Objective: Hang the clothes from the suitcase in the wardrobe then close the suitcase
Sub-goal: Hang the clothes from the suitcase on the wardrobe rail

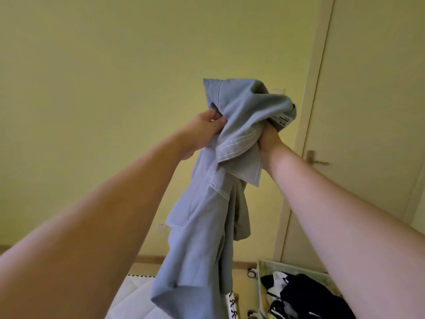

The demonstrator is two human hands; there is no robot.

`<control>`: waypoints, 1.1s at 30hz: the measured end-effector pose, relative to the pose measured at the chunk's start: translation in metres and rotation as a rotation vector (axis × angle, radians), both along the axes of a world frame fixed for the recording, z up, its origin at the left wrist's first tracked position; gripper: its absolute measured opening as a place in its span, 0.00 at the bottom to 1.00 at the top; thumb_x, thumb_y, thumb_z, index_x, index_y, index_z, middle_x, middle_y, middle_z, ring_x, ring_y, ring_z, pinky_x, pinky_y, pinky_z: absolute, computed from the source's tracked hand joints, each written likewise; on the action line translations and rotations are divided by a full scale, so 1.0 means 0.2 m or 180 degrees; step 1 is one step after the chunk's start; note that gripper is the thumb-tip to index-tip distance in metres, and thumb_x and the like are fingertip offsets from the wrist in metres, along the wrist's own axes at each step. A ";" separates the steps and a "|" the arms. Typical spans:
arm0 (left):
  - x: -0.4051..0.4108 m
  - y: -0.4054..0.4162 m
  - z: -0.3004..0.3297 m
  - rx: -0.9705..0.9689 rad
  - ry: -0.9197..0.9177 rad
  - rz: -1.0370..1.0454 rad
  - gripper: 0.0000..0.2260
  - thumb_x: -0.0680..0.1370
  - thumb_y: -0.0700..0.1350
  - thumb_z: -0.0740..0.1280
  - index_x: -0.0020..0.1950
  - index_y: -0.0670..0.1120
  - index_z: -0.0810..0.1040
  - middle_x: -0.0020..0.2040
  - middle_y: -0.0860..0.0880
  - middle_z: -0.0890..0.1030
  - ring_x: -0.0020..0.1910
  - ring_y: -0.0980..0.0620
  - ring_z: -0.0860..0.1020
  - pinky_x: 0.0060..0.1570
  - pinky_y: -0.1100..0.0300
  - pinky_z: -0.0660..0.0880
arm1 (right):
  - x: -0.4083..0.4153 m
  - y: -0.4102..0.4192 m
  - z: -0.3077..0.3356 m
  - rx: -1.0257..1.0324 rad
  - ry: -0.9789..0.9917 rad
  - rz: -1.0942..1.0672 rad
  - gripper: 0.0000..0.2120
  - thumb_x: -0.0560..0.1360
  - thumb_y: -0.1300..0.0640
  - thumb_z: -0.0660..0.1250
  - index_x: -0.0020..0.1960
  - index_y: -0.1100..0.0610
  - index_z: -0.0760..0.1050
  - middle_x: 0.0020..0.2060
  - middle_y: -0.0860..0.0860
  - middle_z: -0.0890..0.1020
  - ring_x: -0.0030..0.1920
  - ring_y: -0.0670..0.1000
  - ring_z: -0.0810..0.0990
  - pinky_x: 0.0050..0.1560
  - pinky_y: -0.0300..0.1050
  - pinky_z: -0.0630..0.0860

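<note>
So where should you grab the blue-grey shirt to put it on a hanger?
Best at the neck end, near the white label, coming from above. The blue-grey shirt hangs bunched from there. The left hand and right hand already grip that top part, so sliding outward to the shoulders should probably spread it.

Grey-blue cotton garment with white contrast stitching (207,203): bunched at its top, held aloft, remainder hanging limp in loose folds. White label with dark print exposed at upper right of the bunch. Open suitcase with pale lining and small wheels (262,286): lies at lower right, below the garment, containing crumpled black-and-white clothing (299,295).
</note>
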State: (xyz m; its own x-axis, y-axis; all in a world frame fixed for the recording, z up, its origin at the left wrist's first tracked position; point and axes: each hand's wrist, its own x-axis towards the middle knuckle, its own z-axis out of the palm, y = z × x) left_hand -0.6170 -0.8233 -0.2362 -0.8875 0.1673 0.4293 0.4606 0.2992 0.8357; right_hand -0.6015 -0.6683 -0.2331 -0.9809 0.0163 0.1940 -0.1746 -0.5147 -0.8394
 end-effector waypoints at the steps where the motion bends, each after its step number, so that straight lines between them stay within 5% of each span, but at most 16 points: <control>1: 0.01 -0.03 -0.05 0.0014 -0.0029 0.0081 0.11 0.81 0.51 0.62 0.57 0.46 0.77 0.52 0.48 0.81 0.45 0.52 0.78 0.48 0.57 0.76 | 0.02 -0.04 -0.06 0.0457 -0.0026 -0.0276 0.09 0.85 0.58 0.50 0.60 0.56 0.68 0.58 0.54 0.78 0.44 0.46 0.76 0.37 0.33 0.72; 3: 0.03 -0.13 -0.22 0.0150 -0.0242 0.0398 0.08 0.81 0.48 0.60 0.49 0.45 0.75 0.43 0.48 0.78 0.39 0.51 0.73 0.40 0.59 0.71 | 0.03 -0.13 -0.28 0.1083 -0.0321 -0.0104 0.08 0.85 0.54 0.51 0.57 0.54 0.68 0.54 0.53 0.80 0.42 0.50 0.79 0.33 0.35 0.73; 6: 0.05 -0.24 -0.55 0.0190 -0.0720 0.0817 0.09 0.81 0.47 0.62 0.42 0.46 0.72 0.36 0.48 0.74 0.33 0.50 0.71 0.31 0.62 0.69 | 0.01 -0.18 -0.73 0.2354 -0.1519 0.0394 0.14 0.81 0.47 0.58 0.52 0.56 0.75 0.40 0.54 0.83 0.38 0.54 0.82 0.42 0.50 0.81; 9: 0.04 -0.34 -0.91 0.0065 -0.1343 0.0870 0.08 0.81 0.46 0.63 0.46 0.43 0.76 0.39 0.41 0.77 0.38 0.46 0.76 0.39 0.54 0.75 | -0.01 -0.22 -1.22 0.4258 -0.2038 0.0379 0.27 0.74 0.43 0.65 0.65 0.60 0.72 0.55 0.58 0.79 0.52 0.59 0.79 0.50 0.54 0.77; 11: 0.04 -0.39 -1.10 -0.0153 -0.1769 0.0673 0.09 0.81 0.47 0.64 0.44 0.44 0.76 0.39 0.42 0.78 0.39 0.46 0.77 0.42 0.51 0.77 | -0.01 -0.25 -1.47 0.5104 -0.1446 0.0353 0.43 0.68 0.38 0.70 0.75 0.58 0.62 0.69 0.57 0.71 0.65 0.61 0.72 0.62 0.53 0.71; 15: 0.10 -0.44 -1.29 0.0000 -0.2346 0.0134 0.06 0.79 0.49 0.67 0.44 0.49 0.80 0.45 0.45 0.83 0.44 0.47 0.81 0.52 0.50 0.79 | -0.04 -0.38 -1.67 0.4205 -0.1088 0.0091 0.64 0.64 0.41 0.78 0.77 0.47 0.31 0.78 0.53 0.37 0.78 0.59 0.50 0.74 0.58 0.60; 18: 0.13 -0.53 -1.39 0.0458 -0.2737 0.0039 0.06 0.77 0.50 0.69 0.45 0.49 0.81 0.45 0.46 0.84 0.43 0.46 0.82 0.55 0.49 0.77 | -0.13 -0.47 -1.77 0.4315 -0.0953 -0.0176 0.53 0.67 0.44 0.76 0.78 0.42 0.43 0.78 0.54 0.40 0.78 0.58 0.47 0.74 0.59 0.57; 20: 0.16 -0.62 -1.50 0.0855 -0.2855 0.0304 0.09 0.75 0.51 0.69 0.45 0.46 0.82 0.43 0.43 0.83 0.41 0.45 0.81 0.53 0.48 0.77 | -0.17 -0.53 -1.81 0.4781 -0.0676 -0.0100 0.18 0.74 0.51 0.65 0.64 0.45 0.72 0.74 0.58 0.62 0.74 0.61 0.61 0.69 0.58 0.64; 21: 0.17 -0.65 -1.57 0.0974 -0.2820 0.0643 0.09 0.76 0.50 0.68 0.45 0.45 0.81 0.42 0.42 0.82 0.39 0.44 0.80 0.49 0.50 0.78 | -0.17 -0.56 -1.83 0.4811 -0.0650 0.0001 0.09 0.75 0.55 0.60 0.51 0.49 0.77 0.63 0.59 0.75 0.66 0.62 0.72 0.61 0.55 0.69; 23: 0.21 -0.73 -1.78 0.0373 -0.2638 0.1453 0.08 0.79 0.45 0.62 0.45 0.44 0.79 0.42 0.41 0.79 0.38 0.44 0.77 0.40 0.55 0.74 | -0.18 -0.66 -1.89 0.4499 -0.0937 0.0177 0.11 0.76 0.57 0.57 0.46 0.57 0.79 0.49 0.61 0.81 0.54 0.63 0.79 0.47 0.49 0.71; 26: 0.31 -0.77 -2.13 -0.1402 -0.2971 0.1536 0.13 0.82 0.39 0.56 0.63 0.37 0.75 0.60 0.37 0.77 0.59 0.39 0.76 0.54 0.52 0.72 | -0.17 -0.81 -1.97 0.4105 -0.1514 0.0535 0.11 0.77 0.56 0.58 0.50 0.61 0.76 0.47 0.63 0.79 0.52 0.62 0.79 0.48 0.49 0.72; 28: 0.39 -0.79 -2.33 -0.1664 -0.3412 0.1372 0.16 0.81 0.42 0.57 0.65 0.38 0.74 0.63 0.39 0.77 0.62 0.39 0.75 0.57 0.53 0.71 | -0.15 -0.90 -2.04 0.4089 -0.1852 0.0984 0.07 0.76 0.59 0.60 0.50 0.60 0.74 0.45 0.60 0.79 0.49 0.59 0.78 0.48 0.49 0.75; 31: 0.49 -0.89 -2.45 -0.2009 -0.3367 0.1975 0.18 0.77 0.47 0.59 0.65 0.42 0.73 0.64 0.40 0.75 0.62 0.39 0.73 0.57 0.50 0.71 | -0.10 -0.96 -2.08 0.4392 -0.2110 0.1462 0.17 0.75 0.53 0.65 0.61 0.61 0.71 0.49 0.60 0.81 0.46 0.59 0.81 0.45 0.49 0.79; 33: 0.52 -0.99 -2.48 -0.2239 -0.3235 0.2312 0.23 0.75 0.46 0.60 0.70 0.42 0.67 0.69 0.40 0.69 0.68 0.39 0.66 0.62 0.47 0.67 | -0.07 -0.94 -2.08 0.4596 -0.2184 0.1831 0.14 0.75 0.53 0.67 0.56 0.61 0.74 0.46 0.60 0.81 0.40 0.57 0.80 0.40 0.46 0.78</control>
State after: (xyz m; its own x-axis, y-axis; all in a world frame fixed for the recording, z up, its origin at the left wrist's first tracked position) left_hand -0.5132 -1.0213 -0.7322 -0.7331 -0.5409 -0.4123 -0.6678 0.6873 0.2858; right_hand -0.6164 -0.8562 -0.6486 -0.7002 -0.1422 -0.6997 0.3161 0.8170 -0.4823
